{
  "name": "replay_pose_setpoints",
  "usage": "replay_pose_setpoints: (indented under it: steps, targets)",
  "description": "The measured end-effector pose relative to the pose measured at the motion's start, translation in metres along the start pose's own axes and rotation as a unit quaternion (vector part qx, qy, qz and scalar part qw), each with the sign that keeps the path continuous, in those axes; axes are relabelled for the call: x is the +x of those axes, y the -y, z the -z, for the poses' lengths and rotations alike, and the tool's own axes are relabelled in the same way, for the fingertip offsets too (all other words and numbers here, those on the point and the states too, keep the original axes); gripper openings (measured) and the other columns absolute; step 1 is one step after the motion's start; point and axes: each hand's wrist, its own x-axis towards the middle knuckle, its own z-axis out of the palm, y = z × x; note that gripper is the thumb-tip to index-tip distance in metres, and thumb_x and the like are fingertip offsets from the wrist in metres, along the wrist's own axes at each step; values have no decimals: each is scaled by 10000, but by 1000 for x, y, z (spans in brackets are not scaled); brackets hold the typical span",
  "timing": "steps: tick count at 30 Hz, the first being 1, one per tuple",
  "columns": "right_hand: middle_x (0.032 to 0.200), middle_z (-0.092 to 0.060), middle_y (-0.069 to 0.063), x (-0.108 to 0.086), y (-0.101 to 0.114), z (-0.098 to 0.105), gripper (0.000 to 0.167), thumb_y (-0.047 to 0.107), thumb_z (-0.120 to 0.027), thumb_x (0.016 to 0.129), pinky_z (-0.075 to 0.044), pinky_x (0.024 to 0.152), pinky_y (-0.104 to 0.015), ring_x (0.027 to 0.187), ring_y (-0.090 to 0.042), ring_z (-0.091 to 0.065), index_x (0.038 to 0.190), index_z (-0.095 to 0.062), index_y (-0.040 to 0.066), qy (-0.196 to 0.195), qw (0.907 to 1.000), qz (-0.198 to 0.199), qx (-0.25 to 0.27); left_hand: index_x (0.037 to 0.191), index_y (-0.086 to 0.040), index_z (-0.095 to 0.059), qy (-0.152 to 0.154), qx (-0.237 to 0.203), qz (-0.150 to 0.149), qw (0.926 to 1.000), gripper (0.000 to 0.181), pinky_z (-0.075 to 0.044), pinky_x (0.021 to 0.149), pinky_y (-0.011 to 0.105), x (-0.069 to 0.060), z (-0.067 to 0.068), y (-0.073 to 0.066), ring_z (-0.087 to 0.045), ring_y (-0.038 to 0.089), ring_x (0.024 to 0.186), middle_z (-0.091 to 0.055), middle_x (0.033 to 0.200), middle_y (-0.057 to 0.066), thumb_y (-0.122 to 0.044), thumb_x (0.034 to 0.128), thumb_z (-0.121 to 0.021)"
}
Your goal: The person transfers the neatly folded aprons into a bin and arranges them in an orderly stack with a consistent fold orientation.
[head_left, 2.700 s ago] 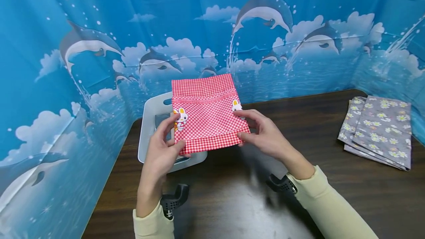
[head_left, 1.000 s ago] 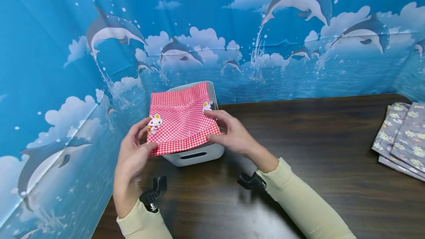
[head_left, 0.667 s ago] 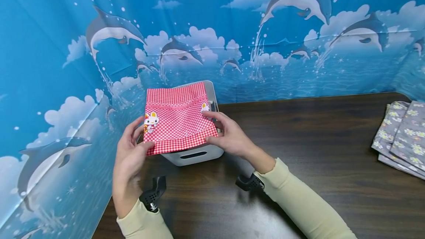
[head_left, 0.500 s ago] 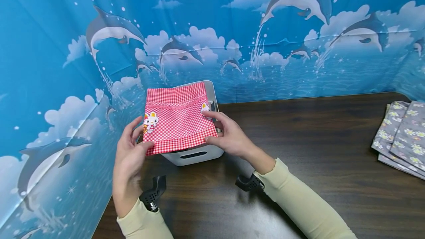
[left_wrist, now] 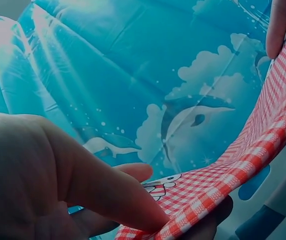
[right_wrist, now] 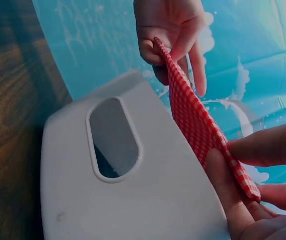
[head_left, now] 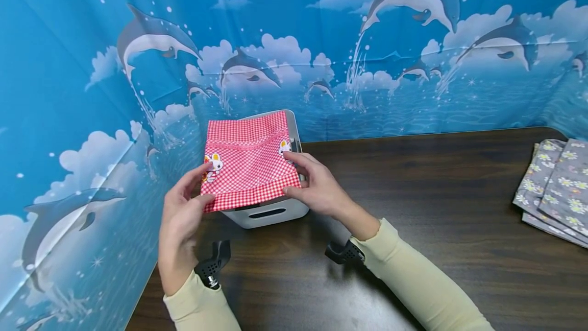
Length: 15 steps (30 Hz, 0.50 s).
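A red-and-white checked cloth (head_left: 250, 160) with a cartoon rabbit near each side is held over a white plastic basket (head_left: 271, 214). My left hand (head_left: 181, 216) pinches its near left corner, thumb on top and some fingers underneath, as the left wrist view shows. At the near right corner, my right hand (head_left: 319, 185) grips the cloth between thumb and fingers. The right wrist view shows the cloth's edge (right_wrist: 197, 107) above the basket's rim, beside the oval handle hole. Most of the basket's inside is hidden under the cloth.
Folded grey cloth with a daisy print (head_left: 558, 188) lies at the right of the dark wooden table (head_left: 413, 208). A blue dolphin-printed curtain (head_left: 294, 40) hangs along the back and left. Black wrist cameras (head_left: 344, 253) sit at both cuffs.
Since the oldest frame, both hands have carried the cloth left, further over the basket, and the head view has turned. Most recently, the cloth's left side shifted slightly right, with my left fingers over the rabbit.
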Motion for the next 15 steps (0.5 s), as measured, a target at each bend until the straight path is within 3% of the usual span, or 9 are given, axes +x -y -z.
replay_pose_setpoints:
  steps: [8,15]
  targets:
    - [1587,-461,-205,2,-4,-1,758,-120,-729,930,-622,940,-294,1405,-385,-595,1619,-434,-4,-235,9996,112,-122,1583,-206,-557,-39,50,41,10000,639,-517,725,163,5,-2,2,-570,116,1118,-496,1670,20,68,1006,-571]
    - [1580,-480,-183,2,-5,-2,758,-95,-745,928,-627,919,-284,1387,-368,-611,1616,-447,10,-317,9992,65,-237,1585,-202,-554,-73,-36,64,9999,656,-511,711,148,5,-3,4,-557,119,1141,-474,1686,24,87,997,-577]
